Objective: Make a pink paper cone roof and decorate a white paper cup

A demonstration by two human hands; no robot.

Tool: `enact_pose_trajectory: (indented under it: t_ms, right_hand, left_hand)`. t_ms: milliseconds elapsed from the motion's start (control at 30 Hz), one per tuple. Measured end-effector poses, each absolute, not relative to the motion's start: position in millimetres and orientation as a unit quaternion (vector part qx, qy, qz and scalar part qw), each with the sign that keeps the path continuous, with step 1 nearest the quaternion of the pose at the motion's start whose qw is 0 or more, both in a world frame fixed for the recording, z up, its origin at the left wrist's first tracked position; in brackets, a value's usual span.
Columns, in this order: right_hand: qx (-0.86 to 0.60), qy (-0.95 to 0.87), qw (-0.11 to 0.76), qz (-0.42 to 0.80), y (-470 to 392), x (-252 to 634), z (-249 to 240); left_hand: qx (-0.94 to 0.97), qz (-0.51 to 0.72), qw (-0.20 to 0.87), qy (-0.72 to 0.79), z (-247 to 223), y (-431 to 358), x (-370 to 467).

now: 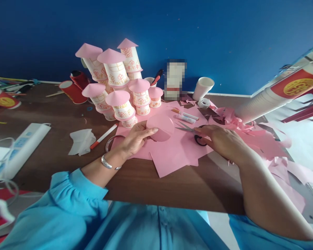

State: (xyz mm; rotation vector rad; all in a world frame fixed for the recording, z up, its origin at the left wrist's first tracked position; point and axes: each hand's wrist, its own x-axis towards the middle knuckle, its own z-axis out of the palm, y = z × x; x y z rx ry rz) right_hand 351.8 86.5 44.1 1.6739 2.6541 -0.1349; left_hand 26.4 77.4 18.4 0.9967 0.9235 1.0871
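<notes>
- Pink paper disc (163, 121), held above the pink sheets (176, 156) near the middle of the table (146, 187), between its near and far edges. A line runs over part of it; I cannot tell whether it is a cut or a fold.
- The left hand (136, 139) has the disc clamped at its left rim, the thumb on the upper face and the fingers behind. A silver bangle (106, 162) circles the wrist.
- The right hand (217, 137) is over the black handles of the scissors (186, 128), to the right of the disc. I cannot tell how tightly the fingers are closed there. The blades stand apart, tips toward the disc.
- Beyond the scissors, toward the far edge, lies a clear tube (185, 119) with pens beside it.
- Cup towers (117, 74) with pink cone roofs and drawn flowers stand toward the far edge, left of the middle.
- At the far edge, right of the middle, are a white cup (202, 91) and a roll of white tape (203, 106).
- Pink scraps (259, 140) are heaped at the right edge, beside a long stack of cups (255, 104).
- Toward the left edge are a tissue (81, 141), a red-and-white marker (104, 136) and a power strip (26, 149).
</notes>
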Motion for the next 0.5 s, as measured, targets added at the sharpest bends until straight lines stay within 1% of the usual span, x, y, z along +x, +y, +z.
enact_pose_trajectory:
  t_ms: [100,133,200,233,267,300,333,400,500]
  right_hand:
    - [0.543,0.839,-0.015,-0.002,84,346,45]
    - [0.55,0.834,-0.039,0.01,82,342,46]
    - [0.556,0.82,-0.134,-0.015,78,330,48]
    - [0.55,0.808,-0.202,-0.062,75,323,49]
    - [0.529,0.794,-0.265,-0.142,71,314,50]
    - [0.508,0.77,-0.303,-0.238,68,305,49]
    - [0.493,0.742,-0.324,-0.318,65,297,48]
    - [0.476,0.694,-0.337,-0.421,60,283,44]
    - [0.476,0.641,-0.356,-0.485,58,271,37]
  left_hand:
    - [0.425,0.48,0.661,0.39,19,77,29]
    - [0.419,0.481,0.667,0.385,19,76,30]
    - [0.408,0.477,0.68,0.379,18,76,31]
    - [0.403,0.473,0.686,0.378,17,75,32]
    - [0.4,0.468,0.691,0.378,16,75,33]
    - [0.4,0.461,0.696,0.378,14,74,33]
    - [0.401,0.451,0.701,0.379,13,73,34]
    - [0.403,0.431,0.712,0.381,13,70,35]
    - [0.397,0.414,0.727,0.378,14,67,37]
